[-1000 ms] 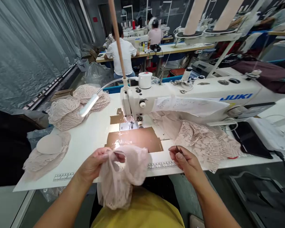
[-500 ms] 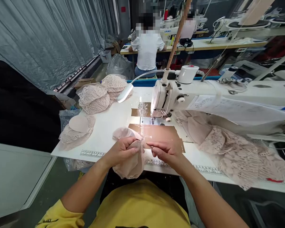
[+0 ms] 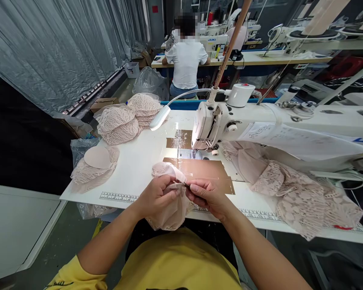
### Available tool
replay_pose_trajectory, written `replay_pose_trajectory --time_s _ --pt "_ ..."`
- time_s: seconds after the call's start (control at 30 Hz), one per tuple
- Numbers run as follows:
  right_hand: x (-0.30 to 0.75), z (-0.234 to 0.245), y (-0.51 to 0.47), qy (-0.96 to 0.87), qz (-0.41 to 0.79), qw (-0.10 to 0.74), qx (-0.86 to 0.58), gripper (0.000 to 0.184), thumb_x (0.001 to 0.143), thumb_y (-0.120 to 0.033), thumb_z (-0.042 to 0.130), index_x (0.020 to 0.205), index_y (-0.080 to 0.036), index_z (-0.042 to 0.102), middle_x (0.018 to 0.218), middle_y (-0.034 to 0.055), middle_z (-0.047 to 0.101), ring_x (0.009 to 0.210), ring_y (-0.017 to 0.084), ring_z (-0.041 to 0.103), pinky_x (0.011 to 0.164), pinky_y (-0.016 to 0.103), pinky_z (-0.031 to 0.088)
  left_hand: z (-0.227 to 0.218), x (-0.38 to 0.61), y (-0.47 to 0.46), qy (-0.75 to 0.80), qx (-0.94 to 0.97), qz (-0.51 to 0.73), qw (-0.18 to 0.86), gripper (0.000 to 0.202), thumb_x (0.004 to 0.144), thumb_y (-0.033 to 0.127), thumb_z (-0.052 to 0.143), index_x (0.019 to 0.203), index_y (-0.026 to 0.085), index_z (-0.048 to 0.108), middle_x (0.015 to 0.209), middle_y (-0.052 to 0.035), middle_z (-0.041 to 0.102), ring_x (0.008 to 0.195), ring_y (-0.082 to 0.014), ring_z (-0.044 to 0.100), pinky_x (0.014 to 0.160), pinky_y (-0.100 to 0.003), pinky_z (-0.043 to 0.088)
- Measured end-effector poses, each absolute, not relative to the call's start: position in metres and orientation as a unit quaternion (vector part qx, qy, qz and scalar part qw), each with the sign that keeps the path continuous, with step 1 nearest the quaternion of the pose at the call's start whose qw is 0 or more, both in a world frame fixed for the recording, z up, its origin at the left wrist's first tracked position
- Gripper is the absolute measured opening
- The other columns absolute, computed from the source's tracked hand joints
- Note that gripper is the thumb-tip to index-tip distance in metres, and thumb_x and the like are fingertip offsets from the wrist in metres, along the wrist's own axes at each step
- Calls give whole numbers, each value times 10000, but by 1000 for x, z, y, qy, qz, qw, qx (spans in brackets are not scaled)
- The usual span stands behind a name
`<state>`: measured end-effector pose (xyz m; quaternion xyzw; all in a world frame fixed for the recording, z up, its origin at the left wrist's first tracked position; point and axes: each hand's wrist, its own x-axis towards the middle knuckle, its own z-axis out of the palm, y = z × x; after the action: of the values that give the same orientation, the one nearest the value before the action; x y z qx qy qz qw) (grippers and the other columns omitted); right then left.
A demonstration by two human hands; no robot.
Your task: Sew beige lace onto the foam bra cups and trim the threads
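My left hand [image 3: 157, 197] is closed on a pale pink lace piece [image 3: 166, 213] at the near edge of the white sewing table [image 3: 133, 169]; the fabric hangs down over the edge toward my yellow shirt. My right hand [image 3: 204, 195] is pinched on a small dark metal tool [image 3: 184, 184], its tip touching the lace beside my left fingers. The white sewing machine [image 3: 218, 121] stands just behind my hands, with its lamp [image 3: 159, 118] lighting the brown plate [image 3: 205, 169] under the needle.
A pile of pink lace [image 3: 296, 193] lies under the machine arm at right. Stacked lace cups [image 3: 124, 119] and a padded cup on lace [image 3: 97, 161] sit at the table's left. A person in a white shirt [image 3: 186, 60] works at a table behind. Plastic sheeting [image 3: 48, 48] covers the left wall.
The view swung left. My hands came together: the right hand brought the small tool up to the lace held by the left, which gathered the fabric closer.
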<state>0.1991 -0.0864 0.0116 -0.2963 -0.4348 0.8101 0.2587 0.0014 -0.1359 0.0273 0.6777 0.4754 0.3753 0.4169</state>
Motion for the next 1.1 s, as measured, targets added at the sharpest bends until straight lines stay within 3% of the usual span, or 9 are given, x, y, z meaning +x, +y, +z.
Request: replay_pose_trajectory --time_s 0.17,0.3,0.37,0.47,0.6,0.97,1.1 --pt "202 12 -87 -416 821 270 -284 418 707 -475 743 944 -140 663 628 -17 546 423 21 288 376 179 98 22 5 -138 458 728 439 261 98 889 255 568 921 169 601 872 -53 626 802 -156 578 735 -263 464" --pt "204 10 -87 -424 817 278 -276 370 747 -463 714 943 -157 645 654 -18 550 424 17 272 377 176 108 28 4 -132 418 761 451 205 104 882 230 570 860 152 635 1290 -161 504 1152 -248 514 960 -369 428" --pt "205 10 -87 -429 817 276 -269 337 761 -460 703 904 -163 633 664 -18 553 422 16 270 378 175 116 34 3 -126 387 785 423 232 132 890 236 557 842 145 639 1388 -175 434 1252 -285 446 1038 -418 369" --pt "207 11 -86 -440 813 272 -268 344 767 -473 694 896 -162 623 673 -14 552 418 19 261 381 182 103 41 3 -117 340 803 376 312 172 912 252 520 866 146 648 1158 -158 580 1115 -252 530 986 -391 412" --pt "212 14 -85 -449 803 277 -276 368 784 -485 676 941 -156 635 674 -13 545 426 22 260 387 185 92 41 7 -112 368 782 373 338 212 928 280 494 867 147 648 886 -91 575 878 -189 538 817 -313 455" --pt "212 15 -83 -432 804 283 -296 370 754 -494 697 885 -158 615 654 -25 545 413 14 263 370 164 101 37 14 -110 375 774 374 346 255 945 306 461 789 157 598 810 -79 592 802 -178 553 762 -299 447" --pt "210 16 -84 -393 834 284 -264 355 750 -489 704 798 -163 573 652 -36 541 399 8 247 336 150 106 41 14 -110 338 785 377 358 234 947 280 446 830 160 610 920 -103 629 918 -202 573 844 -316 444"
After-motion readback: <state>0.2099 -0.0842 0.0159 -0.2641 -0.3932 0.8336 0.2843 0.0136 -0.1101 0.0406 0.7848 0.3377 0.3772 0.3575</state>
